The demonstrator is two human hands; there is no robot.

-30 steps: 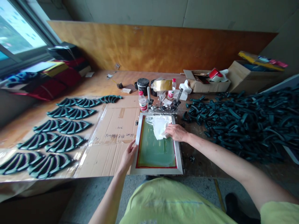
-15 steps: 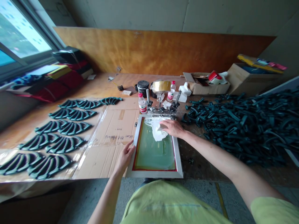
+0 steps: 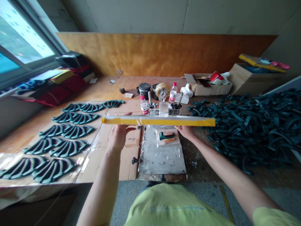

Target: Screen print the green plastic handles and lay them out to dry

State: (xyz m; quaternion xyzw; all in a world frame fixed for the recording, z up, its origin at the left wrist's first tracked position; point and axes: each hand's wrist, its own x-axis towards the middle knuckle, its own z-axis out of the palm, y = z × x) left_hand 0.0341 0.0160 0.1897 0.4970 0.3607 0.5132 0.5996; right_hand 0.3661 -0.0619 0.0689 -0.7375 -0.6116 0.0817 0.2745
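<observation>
A printing screen (image 3: 157,121) is tilted up so that I see it edge-on, its near edge lined with yellow tape. My left hand (image 3: 119,133) grips its left part, fingertips above the edge and thumb below. Just under the right half is my right hand (image 3: 186,131), its fingers curled and partly hidden by the edge; what they hold cannot be made out. Below the screen lies a grey metal base plate (image 3: 162,160). On it a dark green curved handle (image 3: 166,136) sits in a clear-covered holder (image 3: 172,142). The screen's hinge clamp (image 3: 175,110) is behind.
Rows of green handles (image 3: 68,144) lie on cardboard (image 3: 94,166) at left. A large heap of handles (image 3: 246,131) covers the right side. Behind stand two red-capped bottles (image 3: 172,93), a black tub (image 3: 144,91), a tape roll (image 3: 162,91) and open cardboard boxes (image 3: 209,89).
The screen has swung up from lying flat, uncovering the plate and handle. My left hand has shifted up its side. My right hand has gone below it; the white cloth is out of sight.
</observation>
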